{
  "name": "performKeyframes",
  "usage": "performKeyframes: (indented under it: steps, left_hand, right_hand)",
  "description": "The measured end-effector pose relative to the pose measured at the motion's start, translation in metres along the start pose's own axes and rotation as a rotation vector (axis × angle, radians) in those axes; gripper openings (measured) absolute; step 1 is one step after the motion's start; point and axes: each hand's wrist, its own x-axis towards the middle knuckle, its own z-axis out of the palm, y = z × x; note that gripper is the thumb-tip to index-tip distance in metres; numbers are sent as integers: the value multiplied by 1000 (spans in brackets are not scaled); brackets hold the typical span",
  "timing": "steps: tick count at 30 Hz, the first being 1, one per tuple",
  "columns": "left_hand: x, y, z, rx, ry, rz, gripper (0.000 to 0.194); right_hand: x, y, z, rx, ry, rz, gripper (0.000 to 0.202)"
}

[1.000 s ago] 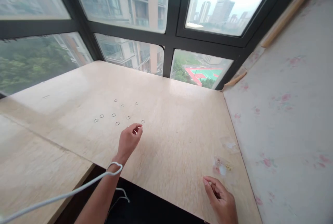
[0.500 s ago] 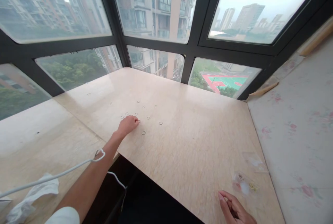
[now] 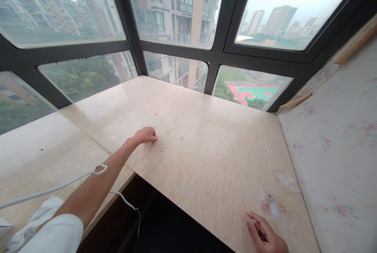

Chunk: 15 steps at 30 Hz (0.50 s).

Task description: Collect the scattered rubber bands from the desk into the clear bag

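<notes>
Several small thin metal rings lie scattered on the pale table (image 3: 206,178), among them one ring (image 3: 181,138) at the right of the group and another ring (image 3: 162,149) nearest to me. My left hand (image 3: 147,135) reaches in among them, thumb and finger pinched at the tabletop where a ring showed a moment ago; that ring is now hidden by the fingers. Low on the right, my right hand (image 3: 265,232) rests with thumb and forefinger pressed together and the others curled. What it holds, if anything, cannot be made out.
Clear plastic packets (image 3: 275,204) with small items sit by the wall, beyond my right hand. A white cable (image 3: 59,187) crosses over my left forearm. Crumpled white tissue (image 3: 37,221) lies at lower left. Windows (image 3: 176,13) border the table's far side; a dark gap opens below its front edge.
My left hand has turned slightly, and the ring at its fingertips has gone out of sight. The cable near my left forearm has shifted left. My right hand keeps its pinched shape.
</notes>
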Motion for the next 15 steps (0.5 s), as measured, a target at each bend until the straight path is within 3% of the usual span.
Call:
performKeyframes:
  steps: [3,6,10,15]
  left_hand:
    - [-9,15,7,-113,-26,48,11]
    - [-21,42,18,-479,-93,149,14]
    - [-32,93,35,-1082,-262,337,13]
    - [-39,168,60,-1300,-393,414,14]
  right_hand:
    - [-1,-1,2,16,18,-11,43]
    - [-2,-6,3,31,56,-29,42]
    - [-2,-17,3,53,83,-43,40]
    - [-1,-27,1,105,71,-42,35]
